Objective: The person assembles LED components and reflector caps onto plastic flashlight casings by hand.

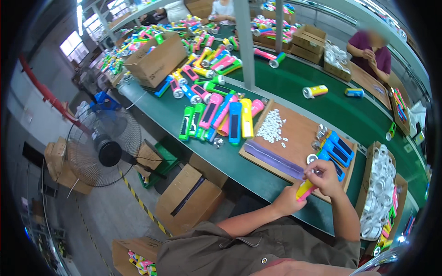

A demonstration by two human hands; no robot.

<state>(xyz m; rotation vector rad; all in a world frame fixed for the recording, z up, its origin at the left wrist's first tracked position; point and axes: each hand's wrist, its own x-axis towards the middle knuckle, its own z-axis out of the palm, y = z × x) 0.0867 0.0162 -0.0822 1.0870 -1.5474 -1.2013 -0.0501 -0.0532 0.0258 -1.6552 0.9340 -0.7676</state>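
My left hand grips the lower end of a yellow and pink flashlight body over the near edge of a wooden work board. My right hand closes over the upper end of the same flashlight, fingers pinched at its top. On the board lie a heap of small white parts, a purple strip, a few silver reflector pieces and several blue flashlight bodies.
A green conveyor belt carries many coloured flashlights. Boxes of white rings stand at my right. Another person sits across the belt. A floor fan and cardboard boxes stand at the left.
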